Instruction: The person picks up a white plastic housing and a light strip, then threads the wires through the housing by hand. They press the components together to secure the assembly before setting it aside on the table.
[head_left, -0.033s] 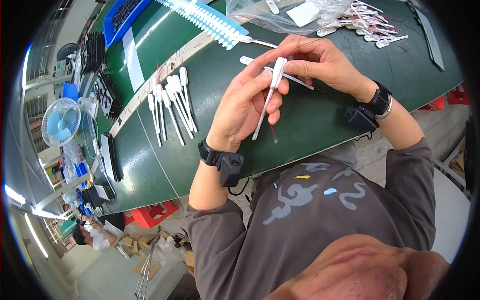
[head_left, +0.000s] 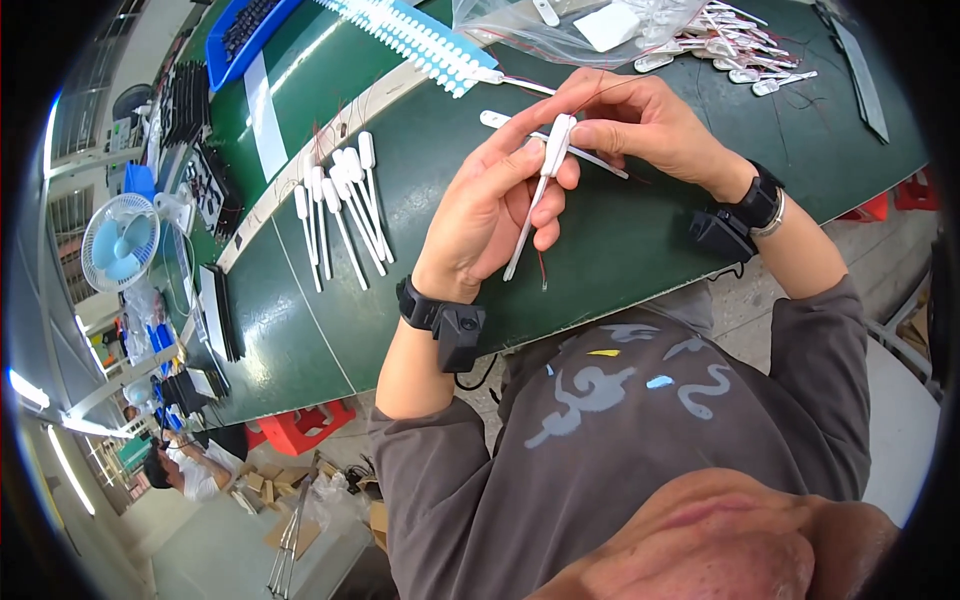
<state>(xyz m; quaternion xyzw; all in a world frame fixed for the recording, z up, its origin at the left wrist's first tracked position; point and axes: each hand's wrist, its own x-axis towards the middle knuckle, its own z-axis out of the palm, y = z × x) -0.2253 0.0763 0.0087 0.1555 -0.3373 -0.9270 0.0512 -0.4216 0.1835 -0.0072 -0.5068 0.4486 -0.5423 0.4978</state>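
I see a big green table (head_left: 300, 330), with a blue sheet (head_left: 456, 36) at ten o'clock from the person's hands. The left hand (head_left: 475, 205) is curled nearly closed, pinching a white stick (head_left: 557, 150) over the table, its tail pointing to seven o'clock. The right hand (head_left: 650, 125) is half curled, thumb by the stick's top; I can't tell if it grips. More sticks (head_left: 331, 192) lie at nine o'clock

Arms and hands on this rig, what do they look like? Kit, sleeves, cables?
Left hand and right hand are ungloved. Each wrist wears a black strap with a boxy black module; a thin dark cable shows below the left one. A pale, shiny bracelet sits beside the right strap. Dark grey sleeves end near the elbows.
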